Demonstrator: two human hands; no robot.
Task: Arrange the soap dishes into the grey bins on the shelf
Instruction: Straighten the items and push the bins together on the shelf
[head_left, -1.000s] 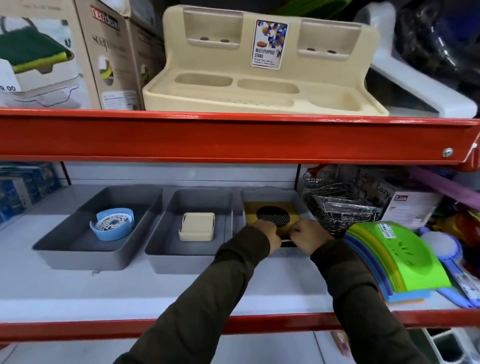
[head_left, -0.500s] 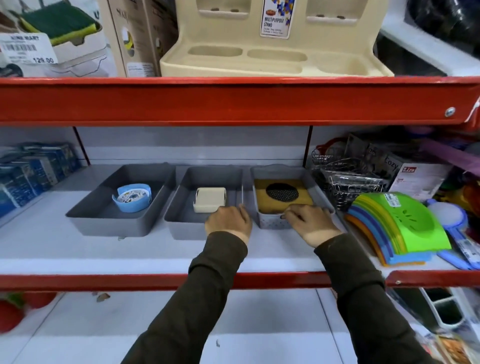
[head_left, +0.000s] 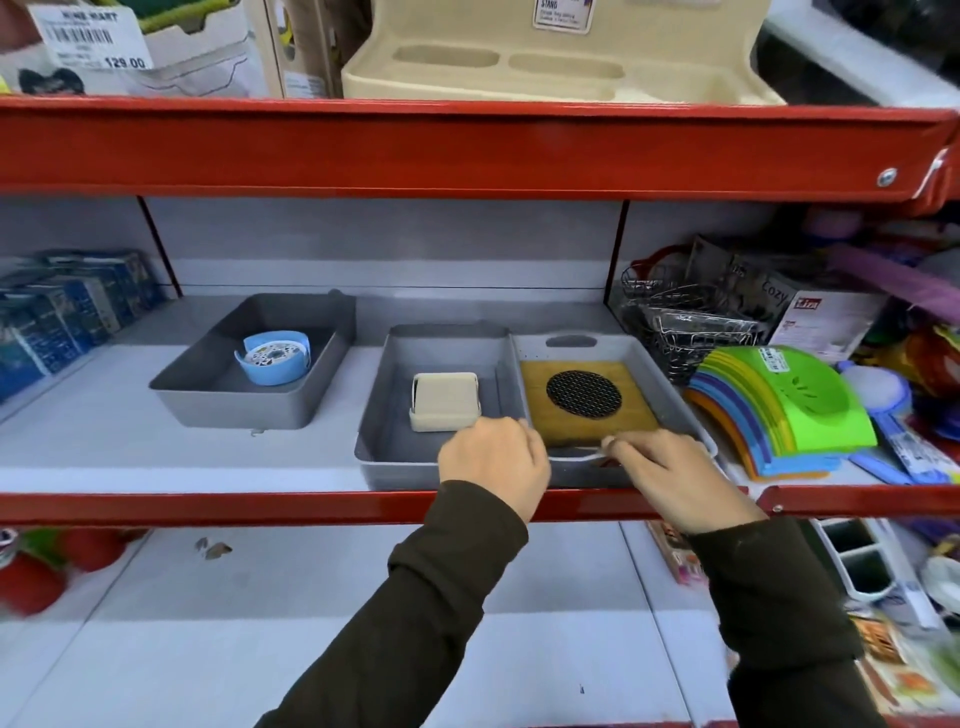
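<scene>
**Two bins drawn to the shelf's front lip**

Since half a second ago: middle and right bins pulled forward and now pressed side by side at the red edge; left bin left behind, well apart at 10 o'clock from them.

Left to right. Left grey bin (head_left: 249, 395), smooth matte plastic with rounded corners, holding a round blue soap dish (head_left: 275, 358) with a speckled white insert. Middle grey bin (head_left: 387, 415), holding a squarish cream soap dish (head_left: 444, 401) with softened corners, near the bin's middle. Left hand (head_left: 493, 462) at 6 o'clock of the wall shared by the middle and right bins, curled over the front rims; grip clenched there, though exactly which rim cannot be told. Right grey bin (head_left: 670, 387), slotted handle at its 12 o'clock wall, filled by a flat square wooden soap dish (head_left: 587, 402) with a round black mesh centre. Right hand (head_left: 675, 475) at that bin's 6 o'clock, fingers hooked over its front rim, grasping it. Dark sleeves on both arms.
</scene>
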